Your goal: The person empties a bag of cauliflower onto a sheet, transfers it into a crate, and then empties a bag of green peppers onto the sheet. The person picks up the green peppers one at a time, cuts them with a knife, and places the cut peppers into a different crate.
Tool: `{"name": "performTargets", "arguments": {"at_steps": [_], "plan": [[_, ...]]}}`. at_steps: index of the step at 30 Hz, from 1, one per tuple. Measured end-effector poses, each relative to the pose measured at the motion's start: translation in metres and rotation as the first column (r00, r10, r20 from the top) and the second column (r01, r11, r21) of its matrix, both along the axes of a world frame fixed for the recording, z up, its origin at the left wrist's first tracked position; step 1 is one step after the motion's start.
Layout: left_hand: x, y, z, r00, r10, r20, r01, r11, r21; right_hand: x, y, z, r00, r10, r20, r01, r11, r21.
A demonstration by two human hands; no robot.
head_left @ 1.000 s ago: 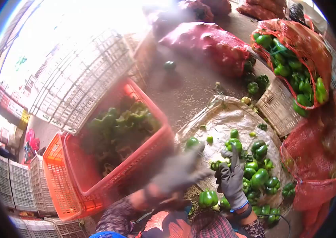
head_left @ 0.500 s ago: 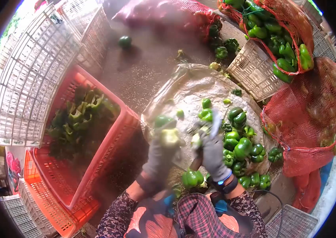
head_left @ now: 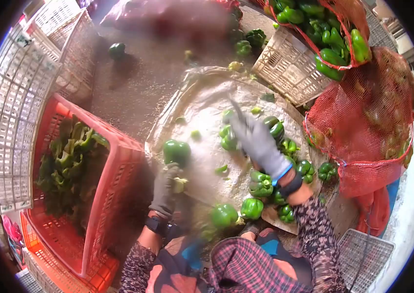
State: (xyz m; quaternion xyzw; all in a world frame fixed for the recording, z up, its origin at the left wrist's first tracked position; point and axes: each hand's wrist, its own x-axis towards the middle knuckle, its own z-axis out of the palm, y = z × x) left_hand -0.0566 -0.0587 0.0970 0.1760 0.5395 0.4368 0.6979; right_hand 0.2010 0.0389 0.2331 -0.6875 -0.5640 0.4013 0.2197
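Observation:
My left hand (head_left: 164, 189), in a grey glove, is closed at the left of the pale sheet (head_left: 206, 100). A green bell pepper (head_left: 176, 152) is at its fingertips, and a pale green pepper piece (head_left: 180, 184) shows beside its fingers. My right hand (head_left: 260, 142), also gloved, grips a knife whose blurred blade (head_left: 237, 108) points up and away. It is over the left side of a heap of green bell peppers (head_left: 261, 183), covering some of them. Two more bell peppers (head_left: 252, 208) rest near my feet. Small pale green scraps (head_left: 196, 134) are scattered on the sheet.
At left, a red crate (head_left: 114, 161) holds green leafy-looking pieces, beside stacked white crates (head_left: 14, 117). Red mesh sacks (head_left: 363, 127) and a beige crate (head_left: 290, 66) stand at right. A lone pepper (head_left: 117, 51) lies on the floor. A grey crate (head_left: 366, 256) is lower right.
The view has shifted to the right. My hands have moved apart: the left toward the sheet's left side, the right forward over the pepper heap with the knife.

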Motion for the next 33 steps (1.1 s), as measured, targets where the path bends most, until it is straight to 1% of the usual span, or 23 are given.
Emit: {"name": "performTargets", "arguments": {"at_steps": [1, 2, 4, 5, 6, 7, 8, 9, 11, 13, 15, 17, 19, 21, 22, 23, 24, 25, 27, 29, 30, 31, 33], "plan": [[0.011, 0.003, -0.02, 0.987, -0.148, -0.069, 0.149, 0.989, 0.01, 0.012, -0.021, -0.031, 0.998, -0.044, -0.045, 0.043, 0.999, -0.034], [0.026, -0.003, -0.055, 0.948, -0.283, -0.144, 0.299, 0.948, 0.107, 0.015, -0.042, -0.062, 0.963, -0.112, -0.245, 0.115, 0.993, -0.005], [0.056, -0.011, -0.067, 0.799, -0.506, -0.325, 0.559, 0.824, 0.089, 0.007, -0.068, -0.121, 0.928, -0.131, -0.349, 0.127, 0.991, -0.034], [0.067, -0.01, -0.058, 0.696, -0.604, -0.388, 0.649, 0.76, -0.019, -0.004, -0.072, -0.133, 0.918, -0.111, -0.38, 0.093, 0.993, -0.067], [0.064, -0.014, -0.064, 0.691, -0.604, -0.397, 0.646, 0.762, -0.035, -0.017, -0.07, -0.138, 0.912, -0.111, -0.396, 0.088, 0.993, -0.075], [0.064, -0.023, -0.072, 0.755, -0.575, -0.316, 0.6, 0.8, -0.022, -0.033, -0.07, -0.141, 0.977, 0.115, -0.179, -0.101, 0.991, 0.087], [0.062, -0.029, -0.079, 0.809, -0.54, -0.232, 0.553, 0.833, -0.011, -0.048, -0.068, -0.142, 0.95, 0.302, 0.076, -0.311, 0.928, 0.203], [0.058, -0.027, -0.067, 0.804, -0.544, -0.24, 0.557, 0.831, -0.016, -0.062, -0.063, -0.141, 0.952, 0.298, 0.067, -0.305, 0.93, 0.206], [0.042, -0.017, -0.035, 0.897, -0.23, -0.378, 0.15, 0.962, -0.228, -0.085, -0.049, -0.136, 0.827, 0.526, 0.196, -0.54, 0.841, 0.023], [0.024, -0.011, -0.04, 0.914, 0.112, -0.39, -0.107, 0.994, 0.035, -0.091, -0.034, -0.16, 0.861, 0.489, 0.138, -0.5, 0.865, 0.052], [0.01, -0.004, -0.046, 0.868, 0.164, -0.47, -0.156, 0.986, 0.055, -0.099, -0.012, -0.203, 0.901, 0.431, 0.043, -0.433, 0.897, 0.088], [0.004, 0.004, -0.063, 0.694, 0.358, -0.624, -0.171, 0.925, 0.341, -0.101, 0.006, -0.239, 0.928, 0.37, -0.036, -0.364, 0.925, 0.107], [0.003, 0.017, -0.057, 0.697, 0.384, -0.606, -0.114, 0.893, 0.435, -0.078, 0.001, -0.234, 0.91, 0.147, -0.388, -0.153, 0.988, 0.017], [0.005, 0.031, -0.032, 0.732, 0.194, -0.653, 0.101, 0.917, 0.386, -0.048, -0.013, -0.157, 0.774, -0.07, -0.629, -0.139, 0.95, -0.278], [0.002, 0.035, -0.05, 0.768, 0.021, -0.64, 0.253, 0.908, 0.333, -0.04, -0.022, -0.142, 0.804, -0.138, -0.579, -0.146, 0.897, -0.417], [0.016, 0.04, -0.029, 0.914, -0.203, -0.35, 0.223, 0.975, 0.017, -0.032, -0.032, -0.127, 0.832, -0.195, -0.519, -0.147, 0.825, -0.546], [0.02, 0.03, -0.069, 0.774, -0.281, -0.568, 0.445, 0.879, 0.17, -0.026, -0.058, -0.192, 0.863, -0.06, -0.501, -0.133, 0.931, -0.34], [0.025, 0.031, -0.08, 0.578, -0.271, -0.77, 0.661, 0.709, 0.246, -0.027, -0.061, -0.189, 0.865, -0.057, -0.499, -0.134, 0.931, -0.34], [0.022, 0.026, -0.089, 0.561, -0.35, -0.75, 0.672, 0.722, 0.165, -0.028, -0.068, -0.184, 0.869, -0.051, -0.493, -0.138, 0.93, -0.339], [0.019, 0.029, -0.092, 0.695, -0.483, -0.533, 0.616, 0.782, 0.095, -0.028, -0.06, -0.164, 0.93, -0.052, -0.364, -0.185, 0.788, -0.587], [0.017, 0.029, -0.095, 0.734, -0.498, -0.462, 0.599, 0.796, 0.093, -0.028, -0.056, -0.156, 0.937, 0.012, -0.348, -0.217, 0.802, -0.557], [0.02, 0.025, -0.101, 0.733, -0.496, -0.465, 0.598, 0.796, 0.094, -0.027, -0.055, -0.161, 0.937, 0.014, -0.35, -0.219, 0.803, -0.555], [0.03, 0.022, -0.102, 0.675, -0.393, -0.624, 0.578, 0.807, 0.117, -0.027, -0.056, -0.172, 0.93, 0.027, -0.365, -0.222, 0.835, -0.504]]}}
